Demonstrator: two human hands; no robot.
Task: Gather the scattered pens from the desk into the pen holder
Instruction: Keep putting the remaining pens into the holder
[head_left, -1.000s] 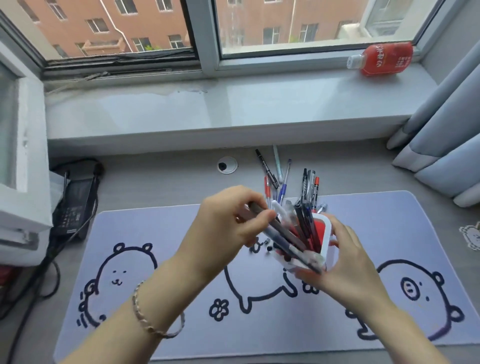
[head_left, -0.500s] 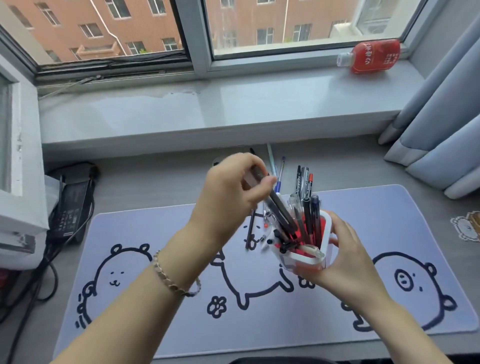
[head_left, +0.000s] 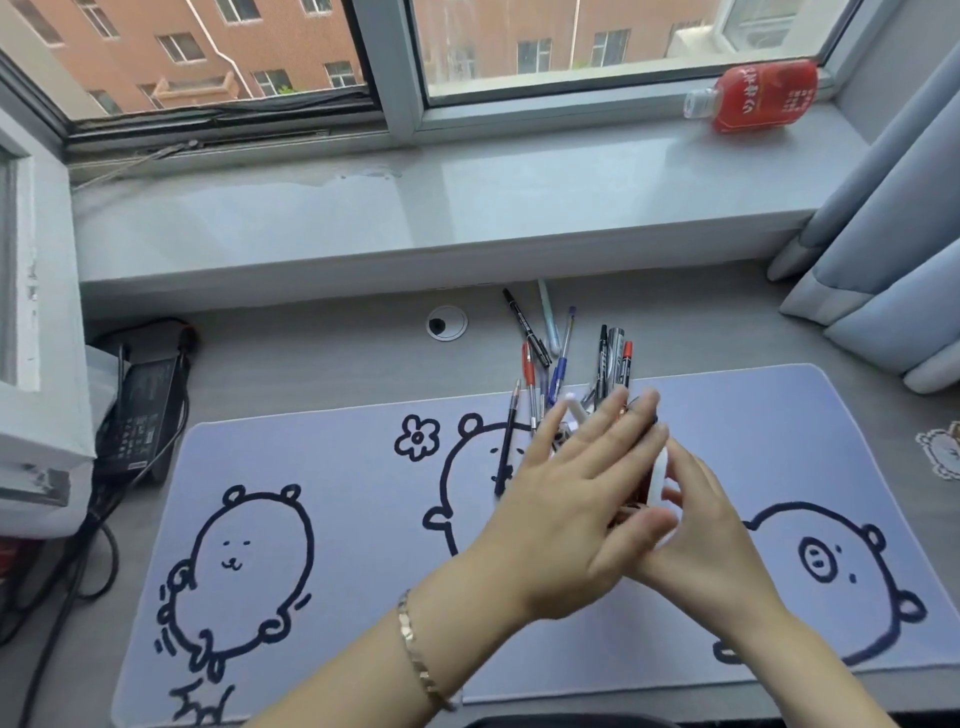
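White plastic of the pen holder (head_left: 658, 475) was glimpsed only as a sliver between the two hands, above the mat (head_left: 322, 525) on the counter (head_left: 322, 358). The right hand (head_left: 711, 540) was curled around the holder from the near side, gripping it. The left hand (head_left: 571, 499) was laid flat and spread, fingers straight, over the mouth of the holder and the pens standing in it (head_left: 615, 358); nothing was pinched in it.

The step was judged to be the settling of the held pens. It would be done best with light downward pressure, the holder kept upright, so that no pen was bent or tipped out.

Loose pens (head_left: 535, 364) were left lying just beyond the mat edge, and one dark pen (head_left: 508, 441) lay on the mat; these were still to be gathered.

Writing was seen on the red bottle (head_left: 763, 96) on the windowsill (head_left: 415, 218), in white characters too blurred to be read. Print on a black marker (head_left: 525, 327) could not be made out.
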